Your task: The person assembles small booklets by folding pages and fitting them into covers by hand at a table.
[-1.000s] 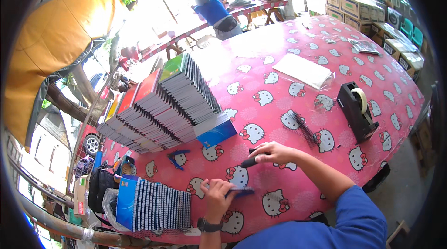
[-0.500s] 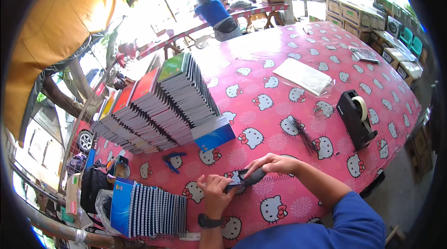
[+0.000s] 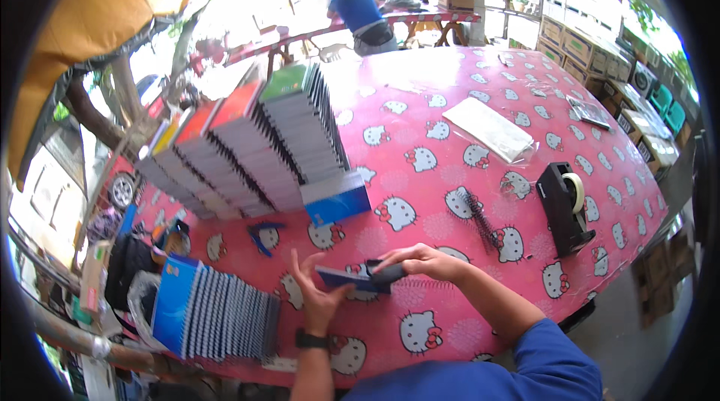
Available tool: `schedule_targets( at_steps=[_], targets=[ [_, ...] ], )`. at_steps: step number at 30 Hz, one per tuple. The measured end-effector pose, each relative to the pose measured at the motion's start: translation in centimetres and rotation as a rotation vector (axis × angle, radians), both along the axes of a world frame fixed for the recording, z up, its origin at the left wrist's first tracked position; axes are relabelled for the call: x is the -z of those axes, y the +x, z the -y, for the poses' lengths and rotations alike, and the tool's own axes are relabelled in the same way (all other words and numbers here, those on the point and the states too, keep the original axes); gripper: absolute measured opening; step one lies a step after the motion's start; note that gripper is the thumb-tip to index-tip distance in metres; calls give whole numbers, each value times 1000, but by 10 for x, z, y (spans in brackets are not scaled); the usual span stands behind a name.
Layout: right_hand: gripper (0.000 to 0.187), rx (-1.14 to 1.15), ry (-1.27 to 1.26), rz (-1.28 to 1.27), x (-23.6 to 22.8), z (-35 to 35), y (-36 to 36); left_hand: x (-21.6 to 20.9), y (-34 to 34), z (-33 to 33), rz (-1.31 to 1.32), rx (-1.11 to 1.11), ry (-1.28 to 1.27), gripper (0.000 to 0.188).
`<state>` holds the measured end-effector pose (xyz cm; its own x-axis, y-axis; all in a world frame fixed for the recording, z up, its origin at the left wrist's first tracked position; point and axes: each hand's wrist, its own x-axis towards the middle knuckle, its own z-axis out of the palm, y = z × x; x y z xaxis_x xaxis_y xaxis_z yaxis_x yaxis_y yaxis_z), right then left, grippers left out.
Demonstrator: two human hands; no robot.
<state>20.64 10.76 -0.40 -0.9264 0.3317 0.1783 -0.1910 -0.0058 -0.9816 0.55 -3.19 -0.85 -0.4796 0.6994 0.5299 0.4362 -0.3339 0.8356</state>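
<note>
My left hand (image 3: pixel 319 297) has its thumb and fingers spread apart beside the left end of a small blue-covered booklet (image 3: pixel 343 279). Its thumb lies close to the booklet's lower edge; whether it touches is hard to tell. My right hand (image 3: pixel 420 260) is closed over a black rounded hand tool (image 3: pixel 388 275), which sits at the booklet's right end. The tool's exact kind does not show. A thin wire coil (image 3: pixel 427 283) lies on the pink tablecloth under my right wrist. Left of my left hand stands a row of blue spiral-bound notebooks (image 3: pixel 217 311).
Tall notebook stacks (image 3: pixel 247 146) stand at the left, with a blue notebook (image 3: pixel 337 202) in front. Blue-handled pliers (image 3: pixel 262 238), a dark coil (image 3: pixel 480 222), a black tape dispenser (image 3: pixel 564 210) and a white plastic-wrapped packet (image 3: pixel 489 129) lie around. Two people are at a far table.
My left hand has drawn back leftward and its fingers have spread, showing more of the blue booklet. My right hand stays on the black tool. The whole view has shifted slightly.
</note>
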Motion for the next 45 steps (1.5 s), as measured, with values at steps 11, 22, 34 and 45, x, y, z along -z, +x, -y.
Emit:
schedule_targets(
  at_steps=[11, 22, 34, 45],
  targets=[
    [47, 230, 262, 232, -12, 10, -9, 35, -20, -7, 395, 412, -175, 45],
    [44, 64, 154, 150, -23, 10, -33, 37, -24, -6, 386, 471, -256, 48],
    [44, 135, 301, 276, -29, 15, -61, 37, -22, -4, 342, 439, -209, 47],
    [37, 406, 740, 167, -66, 56, -73, 5, -2, 3, -130, 138, -171, 35]
  ],
)
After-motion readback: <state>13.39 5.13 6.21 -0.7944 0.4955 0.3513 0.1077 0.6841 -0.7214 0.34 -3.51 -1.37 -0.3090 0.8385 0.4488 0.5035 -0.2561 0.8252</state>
